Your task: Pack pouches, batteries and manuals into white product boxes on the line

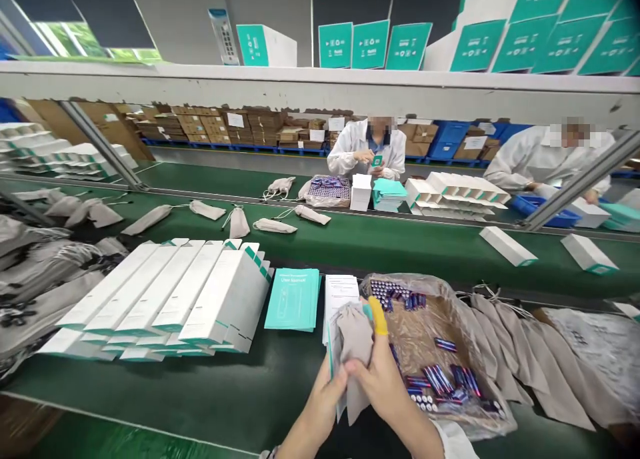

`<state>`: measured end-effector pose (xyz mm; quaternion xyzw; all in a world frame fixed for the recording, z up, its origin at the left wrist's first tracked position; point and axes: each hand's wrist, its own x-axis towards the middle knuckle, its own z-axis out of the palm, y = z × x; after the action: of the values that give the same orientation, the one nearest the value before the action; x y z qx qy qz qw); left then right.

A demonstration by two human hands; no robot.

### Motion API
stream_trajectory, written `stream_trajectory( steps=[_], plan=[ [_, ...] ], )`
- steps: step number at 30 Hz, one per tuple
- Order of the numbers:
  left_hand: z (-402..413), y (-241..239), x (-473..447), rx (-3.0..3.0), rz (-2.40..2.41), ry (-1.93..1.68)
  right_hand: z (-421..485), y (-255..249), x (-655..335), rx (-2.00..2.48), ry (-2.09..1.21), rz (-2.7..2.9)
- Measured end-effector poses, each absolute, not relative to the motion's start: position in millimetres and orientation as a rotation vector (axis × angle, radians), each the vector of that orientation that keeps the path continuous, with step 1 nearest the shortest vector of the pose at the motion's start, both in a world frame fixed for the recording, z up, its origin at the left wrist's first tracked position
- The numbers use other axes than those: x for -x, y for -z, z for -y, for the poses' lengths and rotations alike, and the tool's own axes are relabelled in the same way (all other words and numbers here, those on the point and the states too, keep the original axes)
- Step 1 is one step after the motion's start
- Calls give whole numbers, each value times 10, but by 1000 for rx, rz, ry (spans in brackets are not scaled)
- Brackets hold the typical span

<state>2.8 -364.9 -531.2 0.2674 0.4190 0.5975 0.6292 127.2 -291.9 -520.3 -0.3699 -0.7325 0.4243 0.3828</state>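
Both my hands are closed around a grey drawstring pouch [355, 342] in front of the battery box. My left hand [321, 395] grips its left side, with the thumb on the cloth. On the other side my right hand [377, 372] holds it, a yellow finger cover on one finger. A teal-edged paper or booklet shows behind the pouch, largely hidden. Just beyond lies a stack of white printed sheets [341, 289]. Teal user manuals [293, 300] are piled to the left. To the right, a plastic-lined box [425, 325] holds loose batteries [437, 379].
White cartons [170, 292] are stacked at left. Grey pouches lie at far left [50, 265] and right [535, 352]. More pouches [275, 225] and two cartons [507, 245] rest on the green belt. A shelf [300, 82] crosses above. Two co-workers [367, 149] sit opposite.
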Motion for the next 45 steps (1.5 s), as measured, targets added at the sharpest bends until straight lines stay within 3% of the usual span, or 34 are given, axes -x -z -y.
stream_trajectory(
  steps=[4,11,19,25,35,45],
  plan=[
    [3620,5208,-70,-1006,-1157,-1324,2947,5221,-1330,931,-1400,1739],
    [3504,5063,-142,-1137,-1401,-1258,2859,5249,-1228,781,-1711,1195],
    [3440,5174,-292,-1212,-1565,-1276,3014,5446,-1259,887,-1646,1281],
    [3614,5099,-57,-1550,-1465,-1044,2677,5167,-1378,911,-1752,882],
    [3627,5255,23,-2009,-1900,-838,2571,5040,-1445,996,-1744,727],
    [3614,5372,7,-2228,-1999,-1086,2631,4947,-1395,986,-1757,669]
  ],
)
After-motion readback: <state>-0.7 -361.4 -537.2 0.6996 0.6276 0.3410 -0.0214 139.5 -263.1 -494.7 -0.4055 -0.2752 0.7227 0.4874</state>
